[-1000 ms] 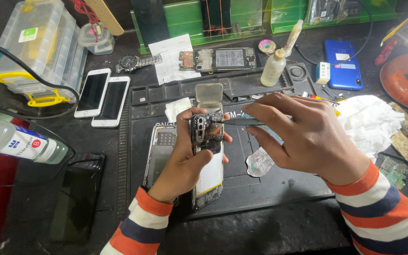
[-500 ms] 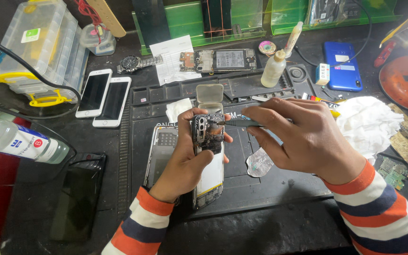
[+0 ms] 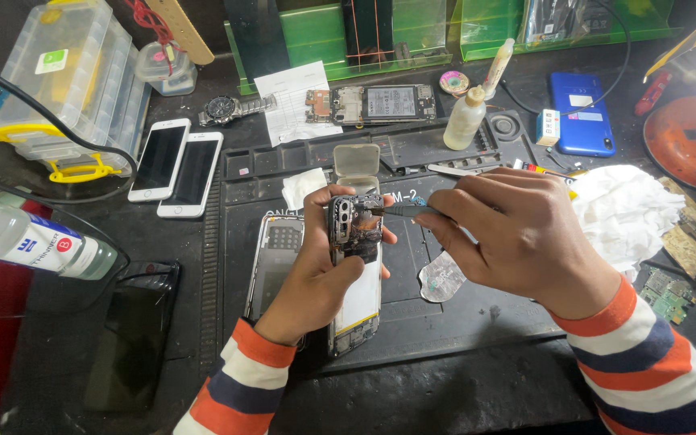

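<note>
Clutter on the repair worktop (image 3: 461,395)

Two white phones (image 3: 177,169) lie side by side; a wristwatch (image 3: 231,107), blue phone (image 3: 580,113) and crumpled white cloth (image 3: 623,211) sit apart.

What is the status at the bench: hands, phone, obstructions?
Left hand grips opened black phone with bare circuit board. Right hand holds thin metal tweezers, tips at its top. Nothing between them.

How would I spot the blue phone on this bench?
Start at the dark work mat, then look to the far right corner beyond it. The blue phone lies flat beside a small white bottle; no other handset here is bright blue.
</note>
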